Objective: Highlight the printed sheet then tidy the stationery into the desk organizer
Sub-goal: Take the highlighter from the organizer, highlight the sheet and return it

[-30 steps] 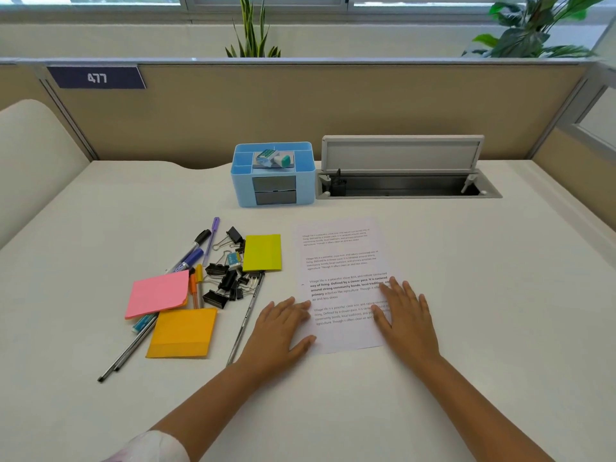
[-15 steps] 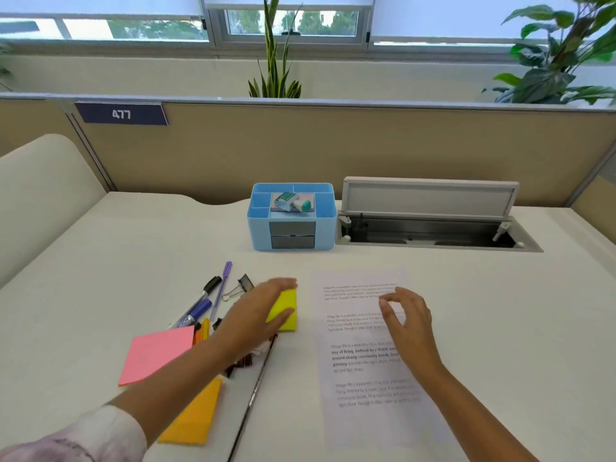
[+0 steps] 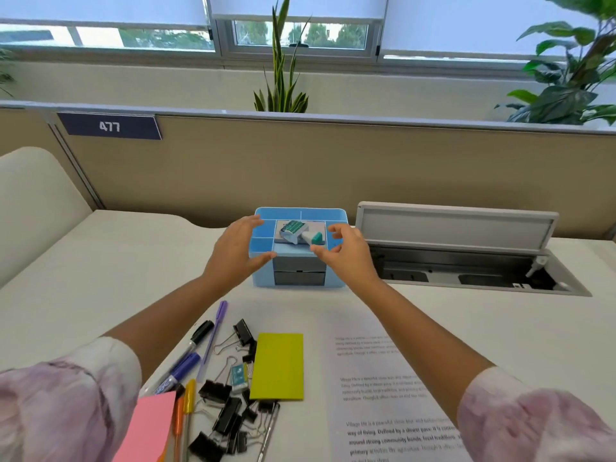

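Both hands are up at the blue desk organizer (image 3: 300, 278), one on each side. The left hand (image 3: 235, 255) is spread wide, with its fingers near the box's left edge. The right hand (image 3: 346, 253) has loosely bent fingers by the right edge and holds nothing. A green and white thing (image 3: 300, 232) lies in the top of the box. Closer in, the printed sheet (image 3: 393, 395) lies flat on the desk (image 3: 100, 261). Left of it are a yellow-green sticky pad (image 3: 277, 366), black clips (image 3: 230, 415), pens (image 3: 190, 358) and a pink pad (image 3: 148, 428).
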`<state>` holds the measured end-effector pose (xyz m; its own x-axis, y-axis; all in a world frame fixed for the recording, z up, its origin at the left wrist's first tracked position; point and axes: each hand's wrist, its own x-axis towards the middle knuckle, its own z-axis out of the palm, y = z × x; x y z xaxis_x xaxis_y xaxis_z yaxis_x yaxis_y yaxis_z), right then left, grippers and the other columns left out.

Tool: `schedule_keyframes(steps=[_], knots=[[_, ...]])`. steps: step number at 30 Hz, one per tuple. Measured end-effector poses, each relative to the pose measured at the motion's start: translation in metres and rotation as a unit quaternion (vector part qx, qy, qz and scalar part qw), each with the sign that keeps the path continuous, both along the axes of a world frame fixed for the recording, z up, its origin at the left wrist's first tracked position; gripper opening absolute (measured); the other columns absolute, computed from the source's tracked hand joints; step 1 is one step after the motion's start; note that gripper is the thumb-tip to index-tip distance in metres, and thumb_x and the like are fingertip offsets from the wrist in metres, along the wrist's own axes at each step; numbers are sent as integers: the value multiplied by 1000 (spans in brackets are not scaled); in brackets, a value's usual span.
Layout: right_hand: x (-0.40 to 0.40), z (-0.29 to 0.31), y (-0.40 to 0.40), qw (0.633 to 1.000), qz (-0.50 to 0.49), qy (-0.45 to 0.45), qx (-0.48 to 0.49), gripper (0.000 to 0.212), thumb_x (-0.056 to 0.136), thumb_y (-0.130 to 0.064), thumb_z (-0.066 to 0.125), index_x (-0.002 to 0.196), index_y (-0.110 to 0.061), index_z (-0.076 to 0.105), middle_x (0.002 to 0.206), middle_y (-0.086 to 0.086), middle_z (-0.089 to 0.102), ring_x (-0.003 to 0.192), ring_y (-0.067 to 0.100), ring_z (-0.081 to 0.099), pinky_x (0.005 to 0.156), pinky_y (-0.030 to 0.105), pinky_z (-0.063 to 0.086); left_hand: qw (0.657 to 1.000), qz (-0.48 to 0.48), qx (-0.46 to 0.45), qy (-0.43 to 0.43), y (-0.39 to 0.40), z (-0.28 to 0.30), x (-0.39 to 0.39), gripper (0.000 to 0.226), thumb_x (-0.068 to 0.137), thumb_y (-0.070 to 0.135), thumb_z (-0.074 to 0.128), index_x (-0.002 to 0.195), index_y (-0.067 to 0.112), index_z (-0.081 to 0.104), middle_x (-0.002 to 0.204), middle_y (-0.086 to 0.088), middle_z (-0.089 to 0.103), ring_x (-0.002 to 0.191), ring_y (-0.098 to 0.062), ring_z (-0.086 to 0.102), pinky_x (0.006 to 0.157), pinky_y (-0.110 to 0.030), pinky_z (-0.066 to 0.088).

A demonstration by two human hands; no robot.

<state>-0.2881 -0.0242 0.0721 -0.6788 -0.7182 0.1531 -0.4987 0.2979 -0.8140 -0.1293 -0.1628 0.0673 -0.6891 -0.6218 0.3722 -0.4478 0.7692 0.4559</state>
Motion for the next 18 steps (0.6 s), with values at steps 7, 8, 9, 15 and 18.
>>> schedule_keyframes(steps=[7, 8, 9, 15, 18], knots=[[4, -10, -18, 997, -47, 59, 12, 49, 78, -42, 69, 120, -20, 55, 112, 2, 52, 97, 13, 54, 81, 30, 50, 995, -36, 81, -41, -27, 2, -25, 86, 73, 25, 75, 142, 11, 26, 152, -4, 19, 137, -19, 22, 109, -34, 24], [4, -8, -18, 997, -48, 61, 13, 46, 80, -40, 68, 119, -19, 56, 112, 3, 53, 95, 13, 55, 79, 29, 50, 994, -45, 88, -46, -28, 4, -28, 86, 73, 23, 75, 143, 10, 26, 152, -4, 19, 137, -19, 22, 110, -33, 24], [3, -7, -19, 997, -50, 60, 13, 44, 81, -38, 67, 118, -18, 57, 111, 3, 54, 93, 13, 55, 78, 28, 49, 993, -56, 89, -55, -30, 5, -32, 85, 74, 22, 75, 143, 10, 26, 152, -4, 19, 137, -18, 22, 110, -32, 23], [-3, -5, -19, 997, -59, 38, -13, 37, 80, -37, 68, 110, -15, 62, 100, 1, 60, 85, 11, 55, 73, 26, 49, 987, -84, 86, -111, -38, 15, -48, 76, 78, 18, 71, 141, 13, 30, 148, -6, 31, 133, -20, 32, 106, -29, 27], [-8, 1, -12, 995, -67, 8, -70, 36, 80, -33, 70, 109, -13, 64, 99, 1, 60, 86, 11, 55, 76, 24, 51, 982, -97, 51, -155, -40, 20, -54, 72, 79, 25, 70, 140, 14, 34, 145, -4, 37, 130, -20, 36, 103, -27, 30]])
